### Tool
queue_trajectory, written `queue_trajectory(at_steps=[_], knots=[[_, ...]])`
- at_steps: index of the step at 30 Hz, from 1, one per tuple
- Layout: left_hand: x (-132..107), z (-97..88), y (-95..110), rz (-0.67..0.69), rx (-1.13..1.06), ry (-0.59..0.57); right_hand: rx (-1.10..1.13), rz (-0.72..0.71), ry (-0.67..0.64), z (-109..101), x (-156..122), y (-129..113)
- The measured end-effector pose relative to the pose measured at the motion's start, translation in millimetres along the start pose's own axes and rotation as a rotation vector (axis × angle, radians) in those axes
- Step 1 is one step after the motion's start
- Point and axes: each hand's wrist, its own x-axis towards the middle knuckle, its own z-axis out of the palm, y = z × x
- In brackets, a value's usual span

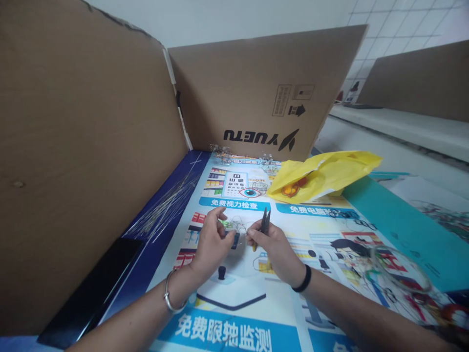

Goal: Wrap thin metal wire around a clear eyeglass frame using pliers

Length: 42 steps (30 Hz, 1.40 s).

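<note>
In front of me, a small bent piece of thin wire (238,226) spans the gap between my two hands, its outline faint and blurred. My left hand (209,242) is at its left end, thumb and fingers curled in on the wire and one finger raised. A pair of pliers (265,222) sits in my right hand (273,247), its dark, slightly parted jaws pointing up and away from me. The thumb and forefinger of that hand also pinch at the wire's right end. A yellow bit of the pliers' handle shows below the fingers.
Straight wires (161,208) lie at left by a black flat object (95,293). Cardboard panels (264,93) wall the left and back. A yellow bag (322,176) lies behind my right hand. Wire coils (399,271) are at right, near a teal sheet (410,225). A printed poster (234,293) covers the table.
</note>
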Motion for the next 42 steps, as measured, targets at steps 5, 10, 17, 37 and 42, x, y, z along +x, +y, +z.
queue_trajectory(at_steps=[5,10,17,37,42], knots=[[-2,-5.8,2,-0.030,-0.097,-0.031,0.050,-0.009,-0.002,-2,1,3],[-6,-10.9,0,-0.092,-0.332,-0.059,0.066,0.001,-0.002,-3,2,4],[-3,-11.2,-4,-0.202,-0.474,-0.013,0.062,0.018,0.009,-4,2,2],[1,-14.9,-1,-0.284,-0.534,0.019,0.047,0.022,0.018,-4,3,4],[0,-15.0,-1,-0.280,-0.532,0.022,0.047,0.028,0.023,-4,2,4]])
